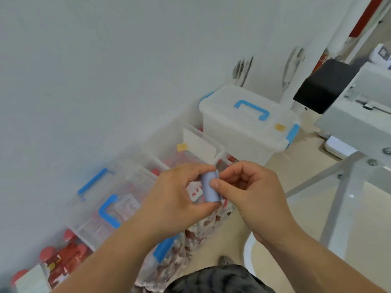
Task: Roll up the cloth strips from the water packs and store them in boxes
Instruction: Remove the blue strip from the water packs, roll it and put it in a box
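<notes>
A light blue cloth strip (209, 187), rolled into a short cylinder, sits between both hands at the centre of the view. My left hand (177, 197) grips the roll from the left, thumb below and fingers curled over its top. My right hand (247, 191) pinches the roll's right side with its thumb pressed on the front. Below the hands stand clear plastic boxes: an open one (186, 144) with red-capped items inside, and one with a blue handle (110, 210) to the left. Water packs with red caps (61, 256) lie at bottom left.
A closed translucent box with a blue handle (249, 123) stands against the white wall at the back. A grey metal table frame (347, 187) and machine fill the right side. A bag of patterned material (201, 229) lies on the beige floor under my hands.
</notes>
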